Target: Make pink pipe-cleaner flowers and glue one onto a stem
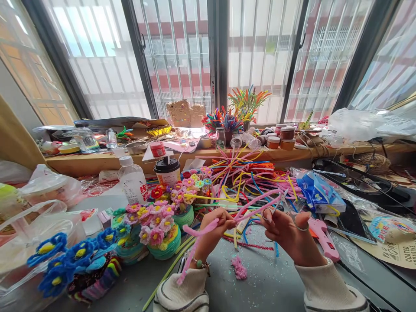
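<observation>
My left hand [216, 225] is closed on pink pipe cleaners [199, 236], whose ends hang past my wrist and stretch up to the right. Scissors [283, 200] are in my right hand [287, 232], with a finger and the thumb through the handle loops. The small blades point upward beside the far part of the pink stems. Between and below my hands, a small fluffy pink piece [239, 268] lies on the grey table [256, 290] among scattered glitter.
Pots of fuzzy pink flowers [159, 223] and blue flowers [79, 253] stand at the left, near a bottle [132, 184] and lidded cup [167, 172]. Loose pipe cleaners [253, 173] pile up behind. A pink glue gun [323, 238] and blue packet [318, 190] lie at the right.
</observation>
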Tool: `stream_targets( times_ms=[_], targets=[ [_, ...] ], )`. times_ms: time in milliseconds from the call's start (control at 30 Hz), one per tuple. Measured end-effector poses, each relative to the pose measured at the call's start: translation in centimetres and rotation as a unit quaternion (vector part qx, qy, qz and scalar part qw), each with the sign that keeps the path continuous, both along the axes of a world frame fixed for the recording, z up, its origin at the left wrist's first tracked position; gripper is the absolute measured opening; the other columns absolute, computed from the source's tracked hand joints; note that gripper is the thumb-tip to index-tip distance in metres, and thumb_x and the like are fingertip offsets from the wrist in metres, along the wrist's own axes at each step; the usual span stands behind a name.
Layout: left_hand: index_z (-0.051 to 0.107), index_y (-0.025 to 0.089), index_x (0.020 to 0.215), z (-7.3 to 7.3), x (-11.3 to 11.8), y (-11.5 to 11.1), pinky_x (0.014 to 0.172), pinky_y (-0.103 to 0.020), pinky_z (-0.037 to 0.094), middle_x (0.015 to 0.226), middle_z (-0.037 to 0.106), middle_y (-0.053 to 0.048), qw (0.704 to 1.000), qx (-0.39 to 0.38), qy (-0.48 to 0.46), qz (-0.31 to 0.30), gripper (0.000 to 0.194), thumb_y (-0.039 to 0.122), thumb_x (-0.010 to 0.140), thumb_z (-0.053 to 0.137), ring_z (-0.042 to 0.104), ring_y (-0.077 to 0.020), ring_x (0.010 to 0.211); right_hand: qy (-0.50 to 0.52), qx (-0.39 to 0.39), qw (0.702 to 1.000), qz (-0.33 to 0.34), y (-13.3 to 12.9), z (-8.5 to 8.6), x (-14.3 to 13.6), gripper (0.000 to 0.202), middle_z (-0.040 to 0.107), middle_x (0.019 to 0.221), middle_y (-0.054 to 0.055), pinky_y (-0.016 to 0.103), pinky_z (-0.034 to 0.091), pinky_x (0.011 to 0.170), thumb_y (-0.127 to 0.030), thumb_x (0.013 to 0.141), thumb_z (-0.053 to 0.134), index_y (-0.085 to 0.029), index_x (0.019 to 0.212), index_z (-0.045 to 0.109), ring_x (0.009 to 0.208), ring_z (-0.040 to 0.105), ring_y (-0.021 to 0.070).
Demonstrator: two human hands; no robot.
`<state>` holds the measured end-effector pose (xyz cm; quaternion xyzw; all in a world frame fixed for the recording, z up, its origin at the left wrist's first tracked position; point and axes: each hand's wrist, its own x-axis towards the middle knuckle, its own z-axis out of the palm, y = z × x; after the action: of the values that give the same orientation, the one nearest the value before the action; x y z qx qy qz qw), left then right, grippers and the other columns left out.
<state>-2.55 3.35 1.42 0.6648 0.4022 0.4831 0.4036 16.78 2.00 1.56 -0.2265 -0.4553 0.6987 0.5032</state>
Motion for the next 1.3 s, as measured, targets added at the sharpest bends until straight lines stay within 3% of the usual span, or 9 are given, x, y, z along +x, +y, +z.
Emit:
stream_targets(
  times_ms=[300,533,700,933,1300],
  targets=[
    [0.022,0.019,0.047,-0.6,-0.2,0.5,0.054,-0.021,0.036,0.055,0.047,0.001,0.994,0.074,0.073,0.010,0.037,0.024,0.069,0.052,0.046,-0.0100,0.058,-0.023,-0.005,0.999,-0.030,0.2,-0.1,-0.3,0.059,0.030,0.060,-0.002,0.022,0.019,0.042,-0.074,0.047,0.043,-0.018,0.062,0.054,0.049,0.016,0.0096],
    [0.024,0.018,0.046,-0.6,-0.3,0.4,0.054,-0.021,0.037,0.055,0.046,0.002,0.995,0.073,0.071,0.001,0.037,0.028,0.070,0.050,0.047,-0.0103,0.058,0.021,-0.005,0.990,-0.139,0.3,-0.5,-0.6,0.046,0.032,0.061,-0.002,0.023,0.020,0.043,-0.065,0.053,0.052,-0.019,0.056,0.051,0.050,0.017,0.0104],
    [0.023,0.019,0.047,-0.5,-0.3,0.3,0.053,-0.022,0.036,0.053,0.044,0.002,0.994,0.078,0.079,0.001,0.036,0.027,0.070,0.049,0.046,-0.0111,0.056,0.060,-0.018,0.991,-0.121,0.3,-0.7,-1.0,0.046,0.031,0.061,-0.002,0.023,0.021,0.044,-0.064,0.051,0.055,-0.018,0.053,0.051,0.050,0.018,0.0098],
    [0.027,0.019,0.045,-0.8,-0.2,0.6,0.052,-0.022,0.035,0.051,0.045,0.001,0.988,0.100,0.113,0.022,0.034,0.027,0.070,0.049,0.040,-0.0102,0.053,0.047,-0.013,0.987,-0.153,0.7,-1.4,-1.3,0.044,0.030,0.057,-0.003,0.024,0.019,0.042,-0.060,0.060,0.050,-0.018,0.048,0.047,0.048,0.016,0.0096],
    [0.026,0.018,0.047,-1.8,-0.5,1.2,0.054,-0.022,0.034,0.055,0.045,0.002,0.984,0.107,0.140,0.039,0.033,0.025,0.071,0.047,0.044,-0.0105,0.055,0.060,-0.013,0.987,-0.149,1.1,-2.0,-1.2,0.042,0.034,0.059,-0.002,0.022,0.019,0.040,-0.056,0.057,0.058,-0.017,0.047,0.045,0.048,0.017,0.0084]
  ],
)
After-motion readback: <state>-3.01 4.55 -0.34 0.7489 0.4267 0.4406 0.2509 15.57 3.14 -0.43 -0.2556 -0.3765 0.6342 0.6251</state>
